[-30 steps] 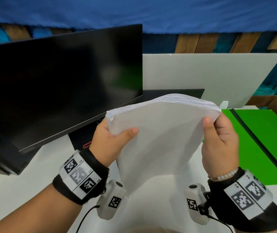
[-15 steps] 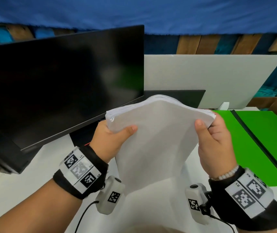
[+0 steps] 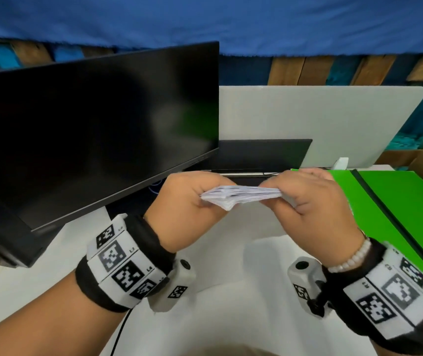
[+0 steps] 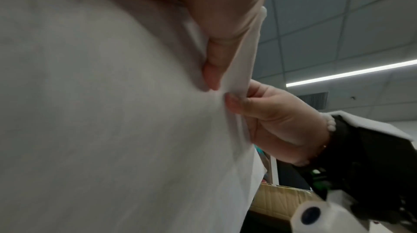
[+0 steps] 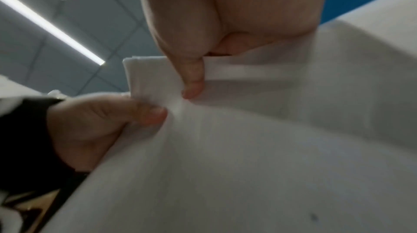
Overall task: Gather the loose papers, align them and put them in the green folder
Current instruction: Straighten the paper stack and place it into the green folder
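Note:
A thick stack of white papers is held in the air over the table, its edge turned toward me. My left hand pinches its left end and my right hand pinches its right end, and the two hands are close together. In the left wrist view my left thumb presses into the bowed sheet. The right wrist view has my right thumb on the stack's edge, with the left hand gripping below it. The green folder lies open on the table to the right.
A large black monitor stands at the left. A dark flat device lies behind the hands, in front of a white divider panel. The white table runs under both arms.
The hands have come much closer together. The stack, earlier held wide by its top corners with its face toward me, has bowed and now shows only its edge.

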`<state>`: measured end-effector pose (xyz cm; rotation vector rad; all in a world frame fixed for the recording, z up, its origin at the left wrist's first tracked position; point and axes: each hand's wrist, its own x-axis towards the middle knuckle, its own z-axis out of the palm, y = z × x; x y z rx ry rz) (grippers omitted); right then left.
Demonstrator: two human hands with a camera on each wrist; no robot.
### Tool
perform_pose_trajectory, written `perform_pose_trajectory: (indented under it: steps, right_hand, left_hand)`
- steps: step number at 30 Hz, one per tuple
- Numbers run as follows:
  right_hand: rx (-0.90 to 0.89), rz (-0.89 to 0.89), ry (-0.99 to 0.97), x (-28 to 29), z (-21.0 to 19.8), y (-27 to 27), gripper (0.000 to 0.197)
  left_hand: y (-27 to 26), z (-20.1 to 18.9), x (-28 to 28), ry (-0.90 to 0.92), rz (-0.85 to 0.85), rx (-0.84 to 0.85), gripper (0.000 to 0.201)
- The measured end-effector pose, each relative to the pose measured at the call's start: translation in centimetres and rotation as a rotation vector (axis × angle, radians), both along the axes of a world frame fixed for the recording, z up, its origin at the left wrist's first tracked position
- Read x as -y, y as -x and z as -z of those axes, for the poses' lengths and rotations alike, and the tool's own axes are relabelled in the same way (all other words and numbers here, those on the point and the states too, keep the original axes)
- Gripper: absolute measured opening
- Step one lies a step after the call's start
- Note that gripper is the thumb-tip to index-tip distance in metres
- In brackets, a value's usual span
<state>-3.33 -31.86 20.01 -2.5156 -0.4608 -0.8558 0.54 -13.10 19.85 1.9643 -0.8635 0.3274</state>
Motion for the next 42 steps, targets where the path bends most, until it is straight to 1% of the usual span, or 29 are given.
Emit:
perform_pose_trajectory:
  steps: [2,4,6,7,8,9,10,12,13,14,15,16,17,18,20,21,22,24,26,28,30,31,34,37,39,42]
  right_hand:
    - [-0.041,-0.058,-0.171,0.8,0.0,0.1,0.016]
    - [-0.087,-0.047,-0.399,2.3,0.0,0.3,0.009]
    - [-0.143,-0.06,-0.586,4.0,0.6,0.5,0.015]
    - [-0.177,-0.078,-0.673,4.6,1.0,0.7,0.021]
    - [-0.211,-0.099,-0.762,5.0,1.5,0.8,0.02]
    - [-0.241,-0.111,-0.854,5.2,1.9,0.8,0.016]
    - [-0.261,-0.107,-0.935,5.3,2.5,0.8,0.015]
    - [-0.277,-0.069,-1.064,4.9,4.1,0.6,0.02]
    - [-0.274,-0.045,-1.111,4.5,4.8,0.5,0.021]
    - [-0.268,-0.041,-1.151,4.1,5.5,0.4,0.019]
    - [-0.263,-0.039,-1.191,3.8,6.2,0.3,0.014]
    - [-0.262,-0.031,-1.214,3.4,7.0,0.3,0.014]
    - [-0.263,-0.009,-1.22,3.1,7.9,0.3,0.021]
    - [-0.276,0.018,-1.209,3.0,9.0,0.3,0.022]
    - [-0.325,0.083,-1.134,2.9,10.9,0.4,0.011]
    - [-0.361,0.116,-1.108,2.9,11.9,0.3,0.015]
    - [-0.396,0.147,-1.1,2.9,12.6,0.2,0.013]
    - [-0.41,0.189,-1.088,2.8,13.2,0.0,0.026]
    - [-0.384,0.214,-1.1,2.7,12.9,-0.4,0.03]
    - [-0.361,0.228,-1.171,2.7,12.3,-0.7,0.025]
    - [-0.341,0.241,-1.239,2.8,11.7,-1.1,0.011]
    - [-0.323,0.253,-1.262,2.9,11.4,-1.3,0.004]
    - [-0.282,0.274,-1.323,3.3,10.8,-1.9,0.022]
    - [-0.26,0.348,-1.332,3.4,10.1,-2.0,0.026]
    - [-0.257,0.384,-1.297,3.8,10.1,-2.3,0.027]
    - [-0.264,0.393,-1.276,4.2,10.4,-2.7,0.027]
  left_hand:
    - [-0.5,0.6,-0.9,-0.108,-0.103,-0.154,0.007]
    - [-1.5,1.8,-2.9,-0.296,-0.201,-0.352,0.009]
    - [-2.7,3.5,-5.5,-0.454,-0.278,-0.495,0.016]
    - [-3.3,4.4,-6.8,-0.459,-0.319,-0.545,0.018]
    - [-3.7,5.1,-7.8,-0.41,-0.37,-0.588,0.02]
    - [-4.0,5.8,-8.7,-0.293,-0.416,-0.638,0.025]
    - [-4.0,6.3,-9.4,-0.108,-0.425,-0.703,0.032]
    - [-4.1,7.6,-10.1,0.37,-0.312,-0.832,0.054]
    - [-4.1,8.2,-10.0,0.565,-0.246,-0.862,0.059]
    - [-3.8,8.3,-9.5,0.682,-0.23,-0.851,0.054]
    - [-3.5,8.2,-8.8,0.714,-0.261,-0.794,0.04]
    - [-3.0,7.7,-7.9,0.69,-0.325,-0.731,0.024]
    - [-2.6,7.6,-7.1,0.629,-0.414,-0.65,0.015]
    - [-2.1,7.7,-6.5,0.577,-0.485,-0.596,0.016]
    - [-1.7,9.0,-5.8,0.532,-0.492,-0.568,0.023]
    - [-1.7,9.9,-5.6,0.498,-0.47,-0.6,0.026]
    - [-1.6,10.6,-5.4,0.453,-0.459,-0.648,0.028]
    - [-1.6,11.6,-5.1,0.361,-0.458,-0.679,0.029]
    - [-1.7,11.7,-4.7,0.334,-0.49,-0.676,0.03]
    - [-1.9,11.5,-4.8,0.375,-0.516,-0.684,0.031]
    - [-2.3,11.0,-5.2,0.44,-0.49,-0.667,0.03]
    - [-2.7,10.9,-5.3,0.471,-0.465,-0.653,0.027]
    - [-3.3,10.0,-5.1,0.581,-0.465,-0.664,0.004]
    - [-4.2,10.1,-5.0,0.61,-0.541,-0.688,0.014]
    - [-4.5,10.1,-5.1,0.62,-0.539,-0.699,0.019]
    - [-4.6,10.0,-5.2,0.639,-0.498,-0.734,0.012]
